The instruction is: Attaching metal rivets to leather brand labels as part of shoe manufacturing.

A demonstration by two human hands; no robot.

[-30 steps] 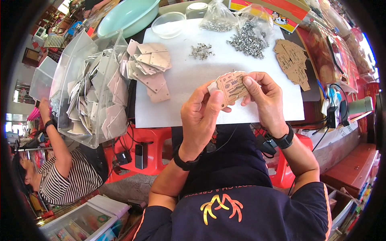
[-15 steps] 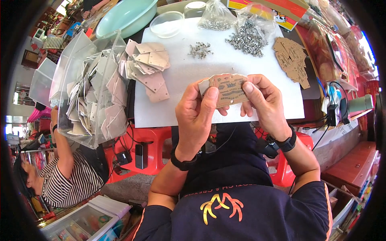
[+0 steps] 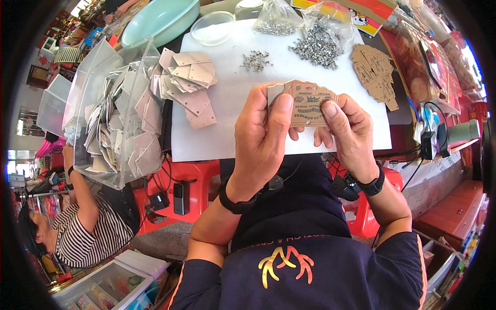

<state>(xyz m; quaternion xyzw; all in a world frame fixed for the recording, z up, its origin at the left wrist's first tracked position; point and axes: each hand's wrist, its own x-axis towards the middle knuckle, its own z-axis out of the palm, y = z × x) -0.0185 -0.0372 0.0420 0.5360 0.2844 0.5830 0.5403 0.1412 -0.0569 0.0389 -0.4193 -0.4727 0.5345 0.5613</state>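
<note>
2 hands gripped 1 printed brown card tag above the white work board.

The white board (image 3: pixel 232 124) carried a clear bin of pale tags (image 3: pixel 111 124), a loose stack of pale tags (image 3: pixel 188 82), brown tags (image 3: pixel 374 72) and metal eyelets (image 3: pixel 318 46), so much stock appeared left to process. Left hand (image 3: pixel 263 139) and right hand (image 3: pixel 349 129) both pinched the tag (image 3: pixel 310 103) at its ends. A crowded shop surrounded it; a person in stripes (image 3: pixel 77 232) sat below.

My fingers (image 3: pixel 281 111) pinch a matt brown cardboard tag (image 3: pixel 310 103), printed and rough-edged. The worktop (image 3: pixel 232 124) wears smooth white paper. Shiny metal rivets (image 3: pixel 318 46) glint beside a clear glossy plastic bin (image 3: pixel 98 103).
</note>
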